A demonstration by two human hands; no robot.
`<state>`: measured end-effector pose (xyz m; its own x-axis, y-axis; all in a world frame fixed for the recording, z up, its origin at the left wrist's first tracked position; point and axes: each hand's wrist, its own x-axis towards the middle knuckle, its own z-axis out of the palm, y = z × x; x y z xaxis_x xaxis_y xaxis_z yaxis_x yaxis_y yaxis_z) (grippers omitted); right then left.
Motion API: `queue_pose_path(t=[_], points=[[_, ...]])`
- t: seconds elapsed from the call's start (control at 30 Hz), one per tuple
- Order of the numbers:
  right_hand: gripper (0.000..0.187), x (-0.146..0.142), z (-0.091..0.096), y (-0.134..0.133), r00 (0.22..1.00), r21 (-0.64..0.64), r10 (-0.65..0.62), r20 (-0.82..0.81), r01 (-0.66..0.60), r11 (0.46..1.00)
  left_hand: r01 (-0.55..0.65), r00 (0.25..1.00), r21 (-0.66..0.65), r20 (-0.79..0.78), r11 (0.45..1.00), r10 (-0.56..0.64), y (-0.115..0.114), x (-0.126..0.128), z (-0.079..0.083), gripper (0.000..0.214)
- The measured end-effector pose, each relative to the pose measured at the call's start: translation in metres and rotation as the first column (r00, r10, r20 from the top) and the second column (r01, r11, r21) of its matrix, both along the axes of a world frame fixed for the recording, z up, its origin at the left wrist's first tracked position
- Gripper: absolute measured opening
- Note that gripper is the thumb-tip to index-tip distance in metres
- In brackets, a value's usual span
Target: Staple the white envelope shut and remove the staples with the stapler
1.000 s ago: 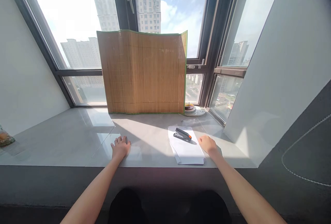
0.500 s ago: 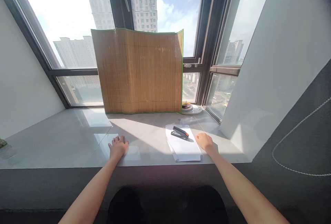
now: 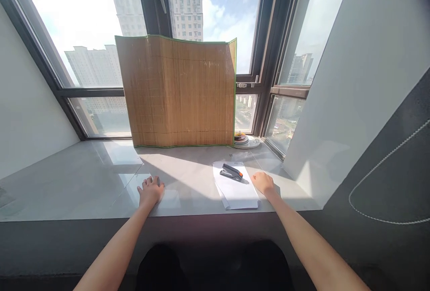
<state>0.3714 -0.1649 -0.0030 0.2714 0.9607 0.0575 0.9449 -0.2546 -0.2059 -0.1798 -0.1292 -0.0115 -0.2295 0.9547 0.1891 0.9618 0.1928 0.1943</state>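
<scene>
My left hand [image 3: 151,191] rests palm down on the pale windowsill [image 3: 83,188], its fingers apart and holding nothing. To the right, my right hand [image 3: 263,182] lies on the sill as a loose fist, with no object showing in it. It sits at the right edge of a small stack of white paper sheets [image 3: 237,197], close to or touching them. A black stapler [image 3: 231,172] with an orange tip lies on the upper part of the paper, just left of my right hand. The sheets are slightly fanned at the lower left.
A bamboo mat [image 3: 181,94] with green edging stands upright against the window. Behind its right end is a stack of plates or discs [image 3: 247,142], partly hidden. A white beaded cord [image 3: 372,174] hangs at the right, beside the wall [image 3: 339,103].
The whole view has shifted slightly to the left. Both hands, the paper and the stapler keep their places on the sill.
</scene>
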Motion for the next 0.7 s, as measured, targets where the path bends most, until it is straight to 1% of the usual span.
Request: queue_pose_path(t=[0.13, 0.2, 0.27, 0.33, 0.37, 0.43, 0.5, 0.53, 0.63, 0.7], points=[[0.036, 0.002, 0.001, 0.001, 1.0, 0.014, -0.013, -0.027, 0.013, 1.0, 0.008, 1.0, 0.009, -0.003, 1.0, -0.008, 0.003, -0.002, -0.003, 0.055], [0.033, 0.008, 0.003, 0.006, 0.998, 0.018, -0.048, -0.048, 0.049, 0.999, 0.011, 1.0, 0.012, -0.005, 1.0, -0.011, 0.006, -0.004, -0.006, 0.056], [0.032, 0.016, 0.006, 0.017, 0.992, 0.022, -0.101, -0.075, 0.103, 0.994, 0.011, 1.0, 0.008, -0.007, 1.0, -0.011, 0.009, -0.007, -0.01, 0.056], [0.035, 0.02, 0.009, 0.033, 0.987, 0.037, -0.121, -0.105, 0.125, 0.991, 0.011, 1.0, 0.003, -0.005, 1.0, -0.011, 0.011, -0.009, -0.012, 0.057], [0.036, 0.02, 0.01, 0.043, 0.988, 0.055, -0.104, -0.118, 0.111, 0.992, 0.011, 1.0, 0.0, -0.004, 1.0, -0.011, 0.012, -0.01, -0.013, 0.057], [0.033, 0.013, 0.01, 0.065, 0.991, 0.117, -0.028, -0.129, 0.043, 0.992, 0.005, 1.0, -0.004, -0.006, 1.0, -0.005, 0.012, -0.01, -0.014, 0.058], [0.031, -0.001, 0.008, 0.088, 0.99, 0.181, 0.068, -0.121, -0.046, 0.982, -0.007, 1.0, -0.007, -0.009, 1.0, 0.007, 0.01, -0.009, -0.014, 0.058], [0.034, -0.009, 0.006, 0.098, 0.987, 0.2, 0.112, -0.113, -0.088, 0.976, -0.012, 1.0, -0.005, -0.009, 1.0, 0.012, 0.009, -0.008, -0.013, 0.058], [0.049, -0.031, -0.001, 0.124, 0.972, 0.197, 0.211, -0.105, -0.188, 0.962, -0.016, 1.0, 0.006, -0.005, 1.0, 0.016, 0.005, -0.003, -0.01, 0.057], [0.056, -0.041, -0.007, 0.137, 0.966, 0.172, 0.233, -0.112, -0.212, 0.962, -0.02, 1.0, 0.009, -0.009, 1.0, 0.02, 0.003, 0.001, -0.007, 0.056]])
